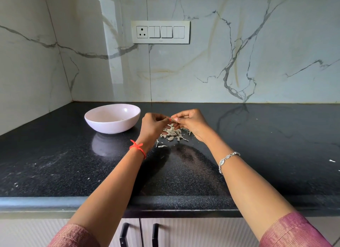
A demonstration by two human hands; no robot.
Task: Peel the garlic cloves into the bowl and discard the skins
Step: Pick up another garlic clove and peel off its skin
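A pale pink bowl stands on the black counter, left of my hands. My left hand and my right hand meet fingertip to fingertip above a heap of white garlic skins. Between the fingertips sits a small garlic clove, mostly hidden by the fingers. Both hands pinch it. A few small bits show inside the bowl near its right wall; I cannot tell what they are.
The black granite counter runs to a marble wall behind and on the left. A switch panel is on the back wall. Stray skin flakes lie at the far right. Cabinet doors with black handles are below the counter edge.
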